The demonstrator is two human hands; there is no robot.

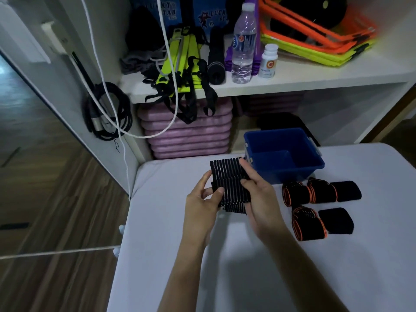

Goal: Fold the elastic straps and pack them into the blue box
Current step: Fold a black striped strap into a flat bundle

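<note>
A black elastic strap with thin white stripes is folded into layers and held above the white table. My left hand pinches its left edge with thumb on top. My right hand grips its right side, fingers curled over the folds. The blue box sits just behind and to the right, with nothing visible inside. Right of my hands lie rolled black straps with orange edges and two plain black ones.
A white shelf behind the table holds a water bottle, a pill bottle, yellow and black straps and orange frames. Pink mats are stacked below. White and black cables hang at the left above the wooden floor.
</note>
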